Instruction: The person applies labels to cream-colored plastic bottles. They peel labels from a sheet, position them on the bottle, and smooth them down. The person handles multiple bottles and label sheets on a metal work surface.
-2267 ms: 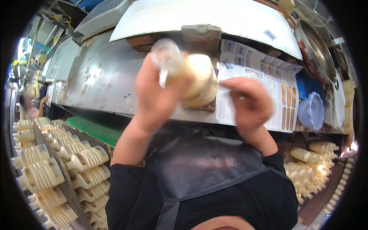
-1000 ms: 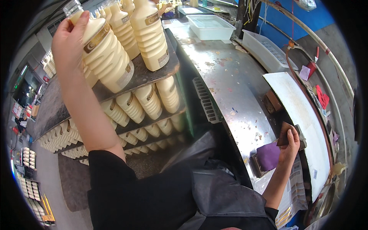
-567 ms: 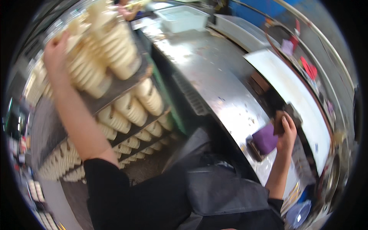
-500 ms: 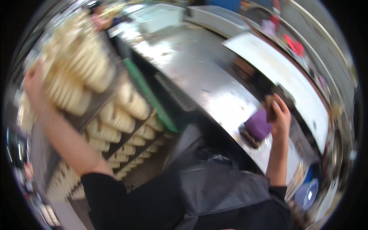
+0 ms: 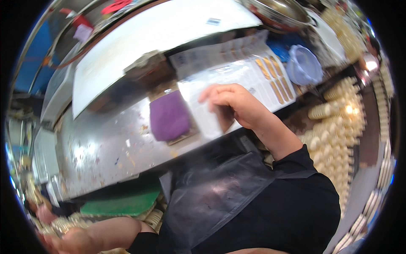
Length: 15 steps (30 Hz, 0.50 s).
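My right hand (image 5: 239,103) is over the worktop, fingers curled around a small brown block (image 5: 225,118), which is blurred. Just left of it, a purple cloth-covered pad (image 5: 170,116) rests on a brown board on the metal surface. Under and beyond the hand spreads a white printed sheet (image 5: 203,95) under clear plastic, with several golden strips (image 5: 270,76) at its right end. My left hand (image 5: 72,242) reaches out at the lower left, beside stacked cream-coloured ribbed pieces (image 5: 154,218). Blur hides what its fingers do.
A white panel (image 5: 169,29) runs along the back, with a dark block (image 5: 146,70) before it. A light-blue basin (image 5: 303,67) and a metal pan (image 5: 283,12) stand at the far right. Cream pieces (image 5: 325,148) fill racks at right. A green board (image 5: 120,205) lies below the table edge.
The view has swung toward the worktop, bringing the sheet and purple pad to the middle. My right hand still holds the brown block, now right of the pad. My left hand appears lower in view.
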Each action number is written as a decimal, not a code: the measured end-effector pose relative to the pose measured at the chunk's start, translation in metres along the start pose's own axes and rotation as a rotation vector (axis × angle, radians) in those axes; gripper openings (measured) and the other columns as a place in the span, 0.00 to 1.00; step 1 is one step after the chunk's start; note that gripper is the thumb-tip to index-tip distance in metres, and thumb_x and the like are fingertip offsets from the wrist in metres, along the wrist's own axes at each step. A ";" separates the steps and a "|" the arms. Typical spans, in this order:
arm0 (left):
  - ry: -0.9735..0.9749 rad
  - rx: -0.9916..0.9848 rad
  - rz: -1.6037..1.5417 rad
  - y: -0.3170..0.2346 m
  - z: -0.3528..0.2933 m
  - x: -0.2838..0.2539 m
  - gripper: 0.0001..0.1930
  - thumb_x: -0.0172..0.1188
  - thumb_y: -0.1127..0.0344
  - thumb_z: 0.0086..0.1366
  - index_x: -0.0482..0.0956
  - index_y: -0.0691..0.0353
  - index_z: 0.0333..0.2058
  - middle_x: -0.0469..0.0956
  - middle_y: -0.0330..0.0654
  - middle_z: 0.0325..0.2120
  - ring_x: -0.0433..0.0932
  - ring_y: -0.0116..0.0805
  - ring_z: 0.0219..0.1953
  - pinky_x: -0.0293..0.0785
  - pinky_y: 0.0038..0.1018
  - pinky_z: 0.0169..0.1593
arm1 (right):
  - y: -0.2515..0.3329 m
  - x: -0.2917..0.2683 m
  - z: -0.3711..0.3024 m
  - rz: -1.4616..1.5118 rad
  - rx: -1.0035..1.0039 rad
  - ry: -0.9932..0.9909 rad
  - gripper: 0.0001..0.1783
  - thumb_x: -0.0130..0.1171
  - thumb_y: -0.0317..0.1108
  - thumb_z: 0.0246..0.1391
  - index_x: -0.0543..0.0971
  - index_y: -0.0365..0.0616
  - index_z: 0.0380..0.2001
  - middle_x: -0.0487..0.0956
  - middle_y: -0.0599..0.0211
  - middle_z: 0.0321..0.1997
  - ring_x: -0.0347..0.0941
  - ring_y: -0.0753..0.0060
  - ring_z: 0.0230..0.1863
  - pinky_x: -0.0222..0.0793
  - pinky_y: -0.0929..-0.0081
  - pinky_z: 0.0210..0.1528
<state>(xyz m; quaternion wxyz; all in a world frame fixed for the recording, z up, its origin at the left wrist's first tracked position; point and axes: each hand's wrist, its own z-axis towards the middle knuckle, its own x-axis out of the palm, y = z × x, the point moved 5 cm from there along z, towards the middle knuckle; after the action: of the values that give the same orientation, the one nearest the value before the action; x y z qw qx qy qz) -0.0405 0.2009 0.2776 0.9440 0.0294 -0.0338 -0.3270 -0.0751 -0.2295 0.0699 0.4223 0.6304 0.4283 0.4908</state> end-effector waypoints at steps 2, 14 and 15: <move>0.073 -0.058 -0.097 0.004 -0.019 0.061 0.13 0.59 0.66 0.72 0.84 0.73 0.42 0.85 0.52 0.43 0.86 0.43 0.47 0.84 0.40 0.50 | -0.009 -0.036 -0.041 -0.087 0.178 -0.150 0.12 0.55 0.35 0.62 0.83 0.38 0.35 0.81 0.69 0.29 0.70 0.85 0.23 0.64 0.85 0.27; 0.781 -0.152 -0.527 -0.084 -0.106 0.211 0.07 0.60 0.74 0.70 0.84 0.68 0.43 0.85 0.46 0.39 0.83 0.35 0.41 0.78 0.28 0.48 | -0.021 -0.271 -0.357 -1.554 0.953 -1.472 0.22 0.60 0.46 0.59 0.79 0.41 0.48 0.82 0.46 0.46 0.79 0.42 0.49 0.75 0.51 0.52; 0.801 -0.147 -0.537 -0.089 -0.107 0.211 0.07 0.60 0.74 0.70 0.84 0.68 0.43 0.84 0.46 0.39 0.82 0.35 0.41 0.78 0.28 0.47 | -0.030 -0.282 -0.371 -1.493 1.112 -1.389 0.22 0.60 0.46 0.59 0.79 0.41 0.49 0.82 0.45 0.46 0.79 0.41 0.49 0.75 0.50 0.52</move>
<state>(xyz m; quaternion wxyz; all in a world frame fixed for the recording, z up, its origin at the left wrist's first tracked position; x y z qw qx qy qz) 0.0796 0.0041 0.1738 0.7646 0.0936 0.3639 -0.5236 -0.4856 -0.4489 0.0288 0.4157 0.4531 0.5260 -0.5876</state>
